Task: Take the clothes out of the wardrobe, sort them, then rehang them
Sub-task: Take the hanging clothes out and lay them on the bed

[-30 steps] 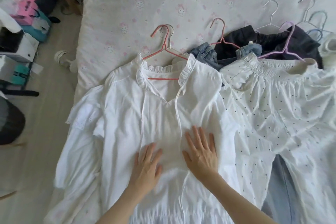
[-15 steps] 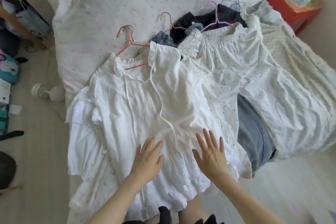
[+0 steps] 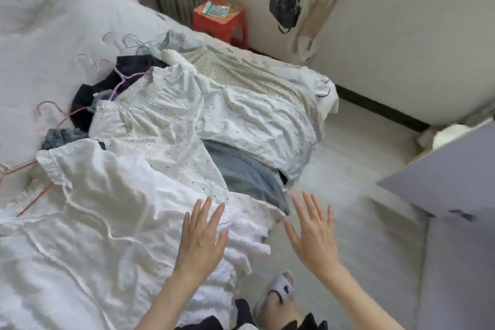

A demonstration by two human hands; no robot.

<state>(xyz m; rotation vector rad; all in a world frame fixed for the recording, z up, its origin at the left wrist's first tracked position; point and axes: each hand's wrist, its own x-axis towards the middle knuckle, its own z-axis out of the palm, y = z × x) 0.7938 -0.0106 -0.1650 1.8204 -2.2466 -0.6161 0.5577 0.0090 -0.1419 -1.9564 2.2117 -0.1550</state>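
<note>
A white ruffled blouse [image 3: 93, 211] on a pink hanger [image 3: 34, 199] lies spread on the bed [image 3: 40, 35]. My left hand [image 3: 202, 236] hovers flat over its lower hem, fingers straight. My right hand [image 3: 312, 233] is off the bed edge, above the floor, fingers spread and holding nothing. Beside the blouse lie a white dotted garment [image 3: 171, 126] on a purple hanger [image 3: 120, 80], blue jeans [image 3: 246, 177], a dark garment [image 3: 91, 94] and a cream patterned piece [image 3: 254, 75].
Several more wire hangers [image 3: 126, 41] lie at the pile's far side. A red stool [image 3: 219, 20] stands by the radiator, and a black bag [image 3: 285, 9] hangs on the wall. A grey board [image 3: 442, 177] juts in at right. My slippered foot [image 3: 278, 289] is on the floor.
The view has swung right, off the blouse toward the bed's edge and the floor. Both hands slid off the blouse front toward its hem; the right hand now clears the bed.
</note>
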